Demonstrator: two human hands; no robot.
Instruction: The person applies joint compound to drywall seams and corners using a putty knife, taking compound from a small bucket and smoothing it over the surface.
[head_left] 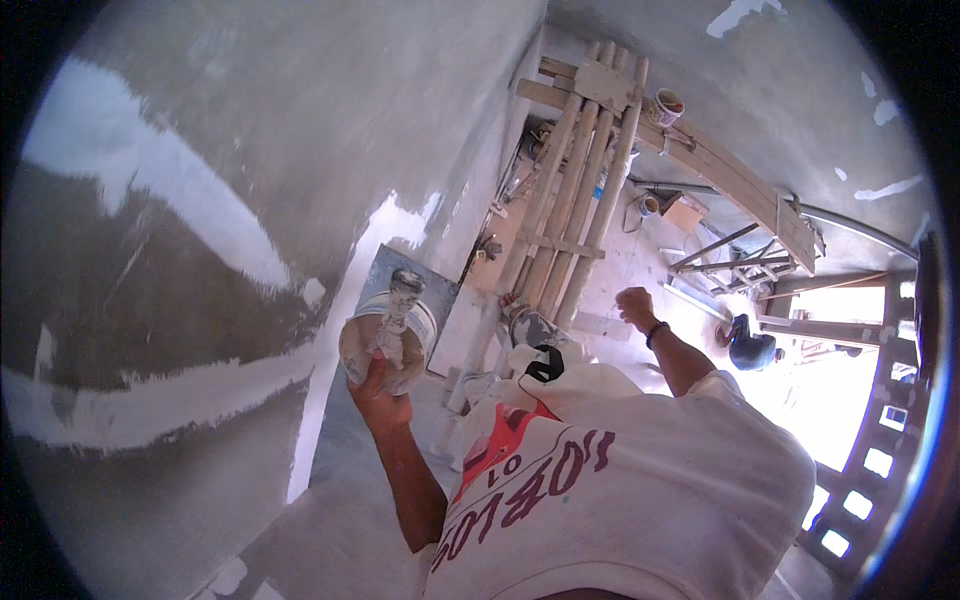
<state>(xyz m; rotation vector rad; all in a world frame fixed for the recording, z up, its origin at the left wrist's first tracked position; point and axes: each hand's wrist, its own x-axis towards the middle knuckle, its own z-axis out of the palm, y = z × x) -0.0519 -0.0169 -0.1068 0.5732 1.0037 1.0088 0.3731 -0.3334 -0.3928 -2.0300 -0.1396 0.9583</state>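
Plastered wall (200,200), left hand (380,395) raised

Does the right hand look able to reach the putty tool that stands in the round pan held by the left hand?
Probably yes. The right hand is closed and raised off to the side, apart from the pan in the left hand. Nothing lies between it and the tool.

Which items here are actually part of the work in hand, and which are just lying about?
In use:
- left hand gripping a round, putty-smeared plaster pan
- grey wall with white filler streaks
- right hand, closed, holding nothing visible

Lying about:
- bamboo pole ladder
- long wooden plank
- small white bucket
- brown cardboard box
- crouching person in blue
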